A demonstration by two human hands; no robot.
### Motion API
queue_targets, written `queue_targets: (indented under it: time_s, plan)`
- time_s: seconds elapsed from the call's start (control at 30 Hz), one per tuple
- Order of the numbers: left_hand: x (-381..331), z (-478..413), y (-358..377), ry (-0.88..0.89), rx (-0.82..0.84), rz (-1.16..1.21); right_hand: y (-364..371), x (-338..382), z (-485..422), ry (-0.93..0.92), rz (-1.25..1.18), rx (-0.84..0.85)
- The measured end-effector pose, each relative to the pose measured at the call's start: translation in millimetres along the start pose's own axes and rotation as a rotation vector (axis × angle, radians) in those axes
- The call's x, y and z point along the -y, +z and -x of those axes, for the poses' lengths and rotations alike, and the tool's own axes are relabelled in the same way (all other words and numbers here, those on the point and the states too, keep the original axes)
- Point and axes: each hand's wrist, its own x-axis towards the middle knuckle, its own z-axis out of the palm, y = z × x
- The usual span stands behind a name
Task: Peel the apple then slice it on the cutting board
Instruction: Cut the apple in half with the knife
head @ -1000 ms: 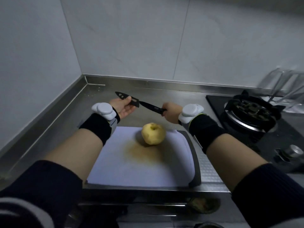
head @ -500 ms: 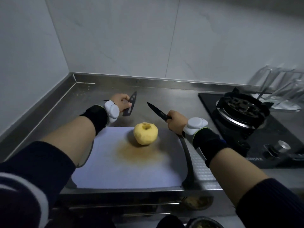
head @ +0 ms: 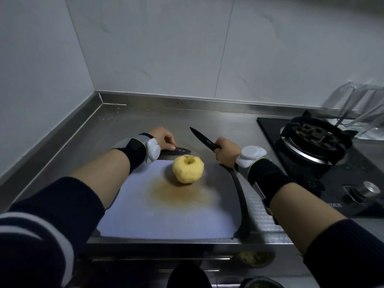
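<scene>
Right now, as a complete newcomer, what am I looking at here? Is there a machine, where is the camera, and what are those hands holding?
There is no machine here: these are a person's two bare hands, with a white device strapped to each wrist. The single picture comes from a camera worn on the head, looking forward and down. The right hand grips a black knife, its blade pointing away. The left hand holds the end of a black blade cover that lies on the steel counter. A peeled, whole apple sits on the cutting board between the arms. A gas burner stands to the right.
</scene>
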Motion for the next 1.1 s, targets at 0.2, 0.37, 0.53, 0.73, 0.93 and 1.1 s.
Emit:
queue_targets:
  time_s: [0.2,0.37,0.53,0.73,0.93,1.1]
  plan:
    - [-6,20,8,-0.045,-0.225,-0.127,-2,-1,20,0.014,-0.031,-0.001]
    - [-34,51,1,-0.13,-0.196,0.476,2,4,40,0.019,-0.194,-0.003]
    - [-50,89,11,-0.393,0.006,0.926,8,15,64,0.024,-0.339,0.015]
    - [-68,107,23,-0.45,0.084,1.099,10,24,78,0.077,-0.468,0.03]
    - [-84,112,29,-0.484,0.046,1.146,8,13,89,0.093,-0.46,0.019]
    - [-84,118,33,-0.482,-0.018,1.196,5,15,100,0.009,-0.338,0.02]
